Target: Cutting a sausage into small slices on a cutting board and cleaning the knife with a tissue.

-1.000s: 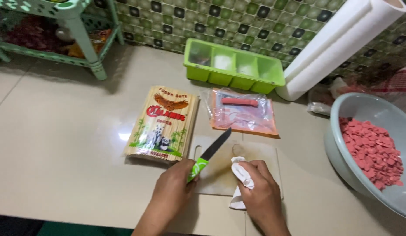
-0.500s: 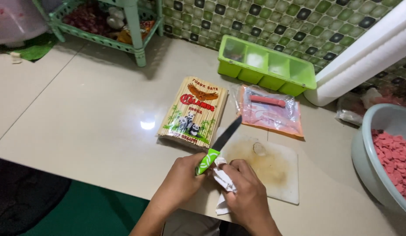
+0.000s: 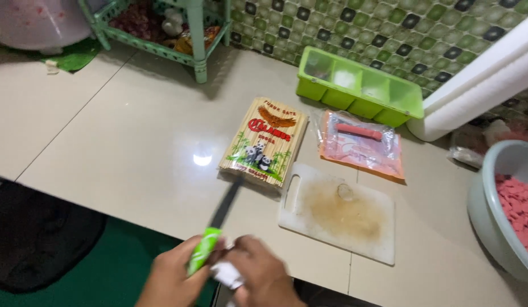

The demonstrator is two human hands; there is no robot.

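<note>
A pale tiled floor (image 3: 121,131) carried a skewer pack (image 3: 265,140) at centre, a stained white cutting board (image 3: 338,213) near right of it, a pink plastic bag (image 3: 361,143) beyond, a green divided tray (image 3: 359,87) far, a white roll (image 3: 480,85) and grey basin (image 3: 491,216) right.

Cream tiled floor (image 3: 104,136) with lamp glare; green-and-white mosaic wall (image 3: 389,28); pale green rack (image 3: 195,34); dark mat (image 3: 42,239).
</note>
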